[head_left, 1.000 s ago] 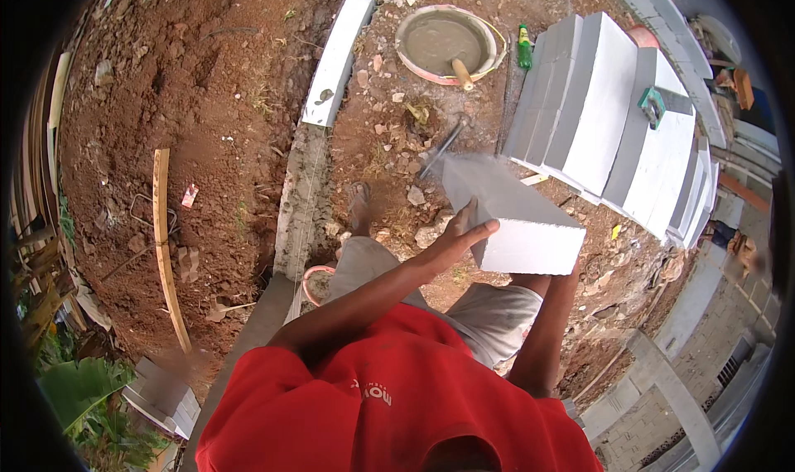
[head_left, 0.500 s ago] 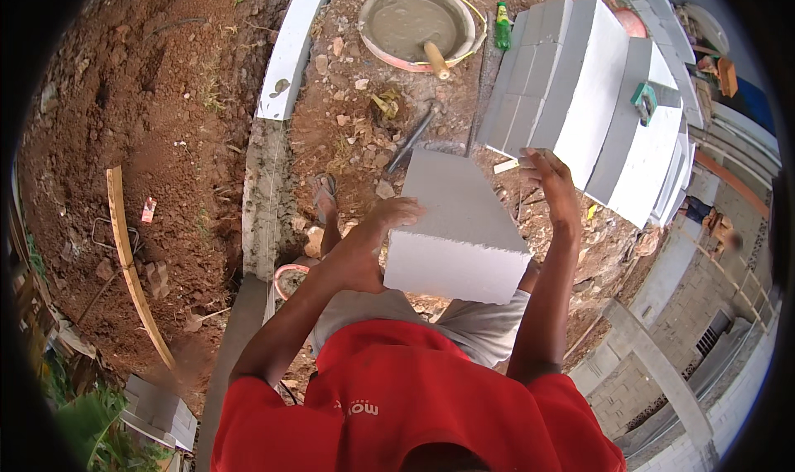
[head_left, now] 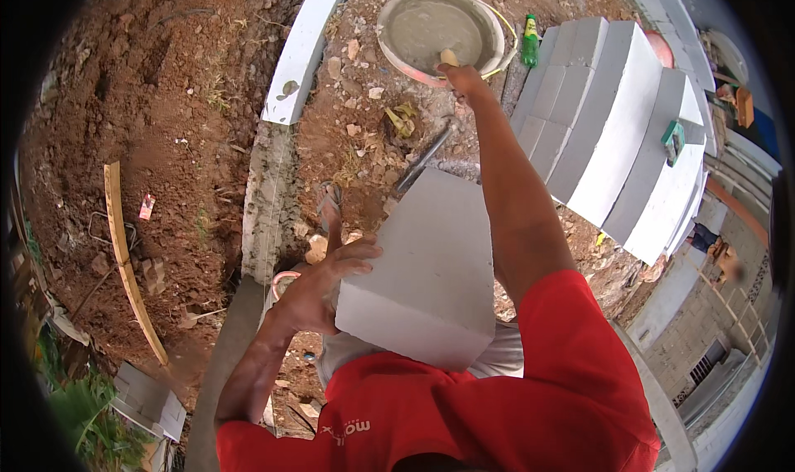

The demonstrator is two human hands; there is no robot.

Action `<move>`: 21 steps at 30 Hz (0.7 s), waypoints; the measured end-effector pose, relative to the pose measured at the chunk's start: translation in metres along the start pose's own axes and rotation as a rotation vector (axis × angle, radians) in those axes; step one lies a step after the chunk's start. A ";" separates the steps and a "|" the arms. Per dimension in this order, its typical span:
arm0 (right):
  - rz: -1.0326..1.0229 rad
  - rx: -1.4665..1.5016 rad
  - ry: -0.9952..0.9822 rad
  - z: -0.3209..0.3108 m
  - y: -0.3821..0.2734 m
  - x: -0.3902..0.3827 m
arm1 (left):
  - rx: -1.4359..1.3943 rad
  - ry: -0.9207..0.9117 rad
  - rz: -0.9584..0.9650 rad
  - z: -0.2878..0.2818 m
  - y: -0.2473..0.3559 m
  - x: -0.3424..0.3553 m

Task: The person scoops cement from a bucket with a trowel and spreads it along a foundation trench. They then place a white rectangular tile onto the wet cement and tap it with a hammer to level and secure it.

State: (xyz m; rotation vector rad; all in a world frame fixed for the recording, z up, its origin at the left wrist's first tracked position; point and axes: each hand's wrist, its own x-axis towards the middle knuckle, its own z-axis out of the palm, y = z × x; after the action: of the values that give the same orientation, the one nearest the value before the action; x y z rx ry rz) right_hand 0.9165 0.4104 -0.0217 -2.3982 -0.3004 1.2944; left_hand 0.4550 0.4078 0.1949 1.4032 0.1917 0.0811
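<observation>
A large pale grey concrete block (head_left: 421, 261) rests tilted against my body, above my lap. My left hand (head_left: 325, 283) grips its left side, with the fingers bent over the edge. My right arm reaches past the block to a round bucket (head_left: 391, 56) of wet grey mortar (head_left: 431, 23). There my right hand (head_left: 465, 83) is closed round the wooden handle (head_left: 449, 57) of a tool. The tool's head is sunk in the mortar, so its kind does not show.
Stacked grey blocks (head_left: 609, 116) stand on the right, with a green tool (head_left: 672, 141) on top. Beside the bucket are a green bottle (head_left: 530, 43) and a dark bar (head_left: 424, 155). A low wall (head_left: 269, 190) with a string runs on my left.
My right hand has left the block's right side, reached forward and taken hold of the wooden handle. The block has shifted left and closer to my body, my left hand still on it.
</observation>
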 end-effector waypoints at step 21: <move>-0.283 0.651 -0.129 -0.161 0.057 -0.258 | 0.358 -0.186 -0.162 0.002 0.061 0.152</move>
State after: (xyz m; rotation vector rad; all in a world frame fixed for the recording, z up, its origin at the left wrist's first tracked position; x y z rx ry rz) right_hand 0.9095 0.2255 0.2267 -1.6682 -0.2022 1.1862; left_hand 0.6083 0.4416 0.2418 1.7352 0.1697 -0.2277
